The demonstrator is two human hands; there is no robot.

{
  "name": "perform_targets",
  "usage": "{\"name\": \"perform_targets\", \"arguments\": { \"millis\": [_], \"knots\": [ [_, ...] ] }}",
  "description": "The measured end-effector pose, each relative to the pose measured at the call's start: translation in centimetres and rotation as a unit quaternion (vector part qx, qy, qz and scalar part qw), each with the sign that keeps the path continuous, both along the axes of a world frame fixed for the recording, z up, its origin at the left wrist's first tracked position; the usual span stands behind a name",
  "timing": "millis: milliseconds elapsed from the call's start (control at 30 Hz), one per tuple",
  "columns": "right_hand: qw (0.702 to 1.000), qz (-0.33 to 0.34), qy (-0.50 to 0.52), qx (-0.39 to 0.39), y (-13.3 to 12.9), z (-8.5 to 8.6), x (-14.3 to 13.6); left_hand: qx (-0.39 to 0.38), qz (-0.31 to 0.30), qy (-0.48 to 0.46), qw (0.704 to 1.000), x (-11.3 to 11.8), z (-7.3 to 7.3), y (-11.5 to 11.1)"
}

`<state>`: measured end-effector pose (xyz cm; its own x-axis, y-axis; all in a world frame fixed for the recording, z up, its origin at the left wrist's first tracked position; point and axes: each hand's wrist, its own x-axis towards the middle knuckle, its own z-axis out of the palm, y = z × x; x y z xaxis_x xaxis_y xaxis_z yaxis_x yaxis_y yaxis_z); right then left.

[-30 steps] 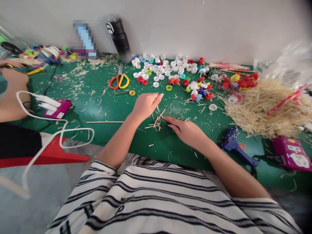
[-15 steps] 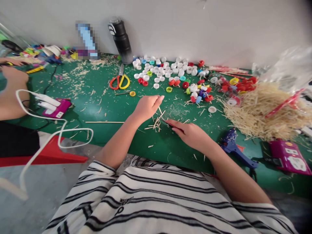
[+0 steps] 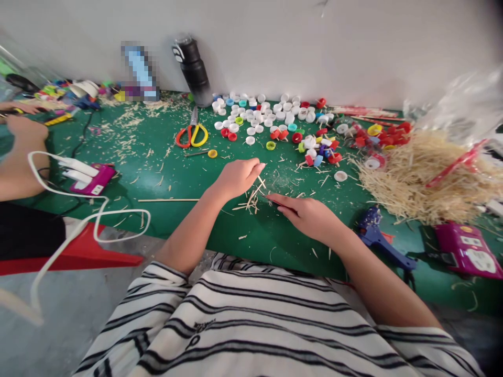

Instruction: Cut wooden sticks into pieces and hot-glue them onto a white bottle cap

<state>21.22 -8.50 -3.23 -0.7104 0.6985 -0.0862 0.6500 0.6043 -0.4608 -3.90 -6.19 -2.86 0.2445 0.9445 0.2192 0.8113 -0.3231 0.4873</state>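
Note:
My left hand (image 3: pixel 239 178) is closed, pinching a thin pale wooden stick (image 3: pixel 261 182) that slants down from its fingertips. My right hand (image 3: pixel 308 213) is wrapped round a slim dark knife (image 3: pixel 274 199), its tip pointing left toward the stick's lower end. Whether blade and wood touch I cannot tell. Beneath them on the green tabletop lies a small heap of cut stick pieces and shavings (image 3: pixel 250 204). A longer wooden stick (image 3: pixel 168 200) lies flat beside my left forearm.
Orange-and-yellow scissors (image 3: pixel 192 135), a black bottle (image 3: pixel 193 73) and many bottle caps (image 3: pixel 267 116) occupy the back. To the right are a stick pile (image 3: pixel 428 183), a blue glue gun (image 3: pixel 379 241) and a magenta box (image 3: pixel 467 248). Another person's arm (image 3: pixel 21 157) rests at left.
My left hand has dipped slightly, and the stick in it now leans further right at its lower end. My right hand keeps almost the same place with the knife.

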Motion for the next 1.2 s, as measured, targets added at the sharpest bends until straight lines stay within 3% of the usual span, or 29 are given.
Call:
{"name": "perform_targets", "arguments": {
  "millis": [433, 1200],
  "knots": [
    [0.988, 0.111, -0.067, 0.081, -0.4, -0.2, 0.0, -0.022, -0.034, 0.019, 0.999, 0.0, 0.2, -0.4],
    [0.990, 0.099, -0.066, 0.078, 0.0, 0.1, 0.5, -0.074, -0.035, -0.119, 0.989, 1.1, -0.5, -0.5]
  ]
}}
